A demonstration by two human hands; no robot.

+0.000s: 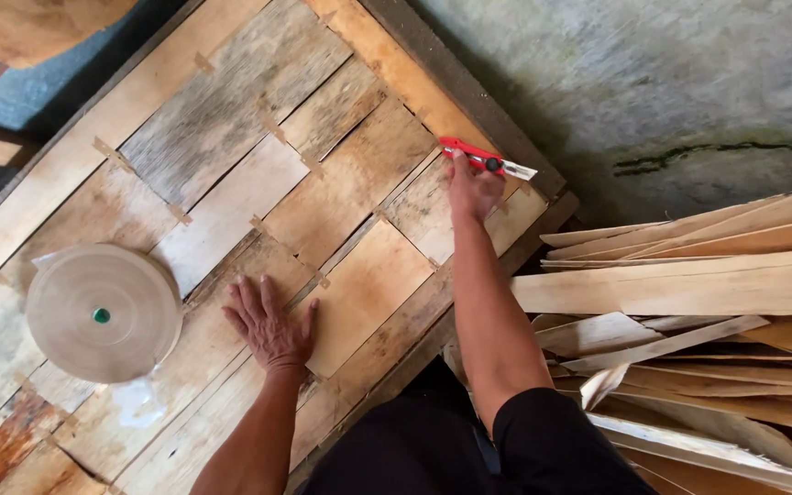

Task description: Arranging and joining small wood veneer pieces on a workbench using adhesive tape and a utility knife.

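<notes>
Two bare hands work over a patchwork sheet of thin wood veneer (231, 211) spread across a workbench. Nearest the person, the left hand (272, 325) lies flat on the veneer close to the bench's near edge, fingers slightly spread and pressing the sheet down, palm on a pale square patch.

Farther out, the right hand (472, 191) reaches with a straight arm to the far right edge of the bench. Its fingers are curled shut around a red utility knife (486, 160); the red handle shows just above the knuckles and the pale blade tip points right, over the dark edge strip of the bench (469, 92). The knife sits right at the rim of the veneer, with little sheet left beyond it.

Left of the flat hand, well apart, a big roll of tan paper tape (103, 313) with a green core lies on the sheet. Small tape tabs bridge the seams between the pieces, which run from grey and weathered to light tan.

Off the bench's right side, a loose heap of veneer strips (689, 312) crowds the concrete floor (689, 82).
</notes>
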